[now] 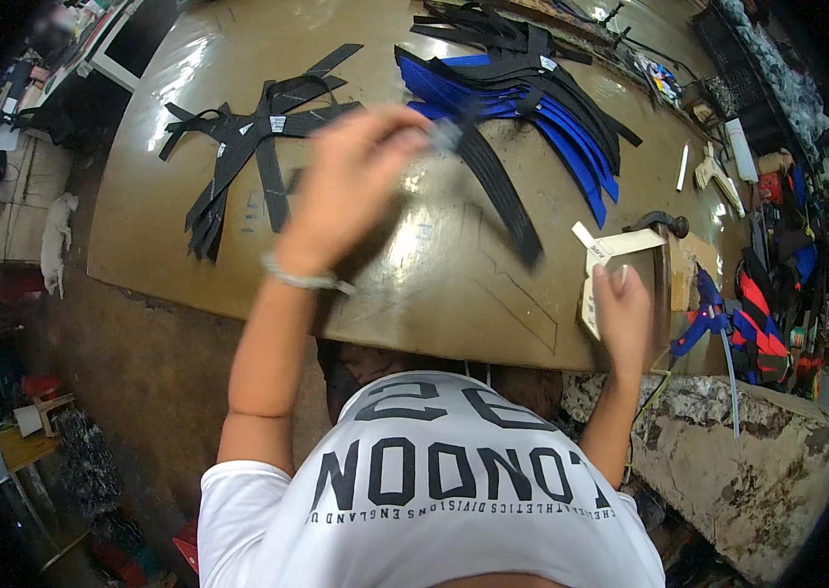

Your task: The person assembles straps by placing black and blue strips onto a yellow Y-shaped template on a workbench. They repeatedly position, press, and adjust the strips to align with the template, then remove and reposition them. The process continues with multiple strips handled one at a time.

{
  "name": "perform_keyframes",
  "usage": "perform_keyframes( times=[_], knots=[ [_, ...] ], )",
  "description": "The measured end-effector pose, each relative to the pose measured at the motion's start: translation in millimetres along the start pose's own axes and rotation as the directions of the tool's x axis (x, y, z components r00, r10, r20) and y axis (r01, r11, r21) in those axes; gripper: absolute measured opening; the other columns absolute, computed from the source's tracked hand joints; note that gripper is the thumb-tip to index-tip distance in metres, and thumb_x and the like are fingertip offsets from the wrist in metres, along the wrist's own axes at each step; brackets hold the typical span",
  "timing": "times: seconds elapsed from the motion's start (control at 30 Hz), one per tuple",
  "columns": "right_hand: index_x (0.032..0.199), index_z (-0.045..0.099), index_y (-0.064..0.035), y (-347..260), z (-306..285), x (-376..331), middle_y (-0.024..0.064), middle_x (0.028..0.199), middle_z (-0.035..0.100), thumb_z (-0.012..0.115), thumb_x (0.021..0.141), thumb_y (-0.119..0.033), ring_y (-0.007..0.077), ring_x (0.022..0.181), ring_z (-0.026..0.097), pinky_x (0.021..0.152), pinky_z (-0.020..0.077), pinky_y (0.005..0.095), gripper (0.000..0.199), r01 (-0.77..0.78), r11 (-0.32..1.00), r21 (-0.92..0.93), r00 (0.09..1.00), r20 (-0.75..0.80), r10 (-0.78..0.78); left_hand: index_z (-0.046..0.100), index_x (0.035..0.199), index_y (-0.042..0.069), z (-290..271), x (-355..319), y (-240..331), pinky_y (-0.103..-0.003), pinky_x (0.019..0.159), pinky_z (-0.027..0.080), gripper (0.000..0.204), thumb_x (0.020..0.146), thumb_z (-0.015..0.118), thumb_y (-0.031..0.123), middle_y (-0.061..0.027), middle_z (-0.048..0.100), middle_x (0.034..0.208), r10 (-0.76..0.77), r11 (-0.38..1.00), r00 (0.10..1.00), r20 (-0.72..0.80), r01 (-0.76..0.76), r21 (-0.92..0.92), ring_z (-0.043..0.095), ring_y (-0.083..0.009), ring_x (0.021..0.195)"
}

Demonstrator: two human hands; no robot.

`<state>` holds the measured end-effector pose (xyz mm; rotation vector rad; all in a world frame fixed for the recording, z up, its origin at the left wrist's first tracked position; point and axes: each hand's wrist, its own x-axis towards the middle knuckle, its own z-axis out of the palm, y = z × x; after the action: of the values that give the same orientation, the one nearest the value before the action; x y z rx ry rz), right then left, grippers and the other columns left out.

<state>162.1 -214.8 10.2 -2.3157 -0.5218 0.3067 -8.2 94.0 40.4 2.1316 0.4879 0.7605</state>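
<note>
My left hand [351,186], blurred by motion, is raised over the table with its fingers pinched at a smeared greyish end of a black strip [503,201]. That strip slants down toward the table's near edge. Close to the right table edge, my right hand [622,309] grips a cream, Y-shaped flat template [620,245] between thumb and fingers. Crossed bundles of black strips [263,127] with small white labels lie beyond my left hand. Farther right, curved blue and black pieces [532,98] are fanned in a stack.
An outline is drawn on the brown table [405,314]. A dark clamp [664,223] sits at its right side, near a blue glue gun [704,314]. Cream forked pieces [718,178] and a white strip [682,167] lie farther back. A black crate [753,69] stands at the far right.
</note>
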Motion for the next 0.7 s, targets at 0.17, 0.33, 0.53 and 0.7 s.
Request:
perform_keyframes(
  times=[0.17,0.33,0.53,0.7],
  knots=[
    [0.079,0.045,0.0014,-14,-13,4,0.0129,0.063,0.048,0.062,0.098,-0.024,0.0268,0.055,0.044,0.056,0.0387,0.0405,0.036,0.050,0.991,-0.124,0.999,0.017,-0.048,0.069,0.114,-0.004,-132,2,-79,-0.024,0.082,0.052,0.028,0.094,0.070,0.017,-0.0065,0.071,0.099,-0.249,0.957,0.883,-0.397,0.287,0.038,0.065,-0.0119,0.089],
    [0.110,0.054,0.0007,-8,-23,29,0.0193,0.115,0.061,0.057,0.091,0.000,0.0380,0.116,0.055,0.095,0.0450,0.0422,0.019,0.509,0.797,-0.326,0.844,0.007,-0.537,0.070,0.112,0.001,-119,7,-111,-0.039,0.098,0.048,0.026,0.091,0.069,0.017,-0.0160,0.069,0.112,0.123,0.620,0.881,-0.457,0.291,0.729,0.064,-0.0271,0.108],
    [0.110,0.055,0.0000,3,-23,33,0.0186,0.117,0.061,0.061,0.085,0.000,0.0361,0.124,0.052,0.103,0.0424,0.0413,0.025,0.624,0.581,-0.523,0.748,0.185,-0.637,0.070,0.113,0.005,82,127,-26,-0.038,0.099,0.049,0.026,0.090,0.068,0.018,-0.0136,0.071,0.114,0.521,0.826,0.853,0.015,-0.508,0.243,0.064,-0.0301,0.112],
    [0.103,0.055,0.0004,6,-18,16,0.0176,0.110,0.059,0.067,0.081,-0.002,0.0372,0.107,0.056,0.094,0.0436,0.0438,0.026,0.603,0.751,-0.268,0.798,0.221,-0.561,0.067,0.122,0.005,139,185,-28,-0.042,0.095,0.053,0.042,0.085,0.075,0.023,-0.0190,0.071,0.112,0.148,0.894,0.953,0.266,-0.244,0.376,0.069,-0.0345,0.104]
  ],
)
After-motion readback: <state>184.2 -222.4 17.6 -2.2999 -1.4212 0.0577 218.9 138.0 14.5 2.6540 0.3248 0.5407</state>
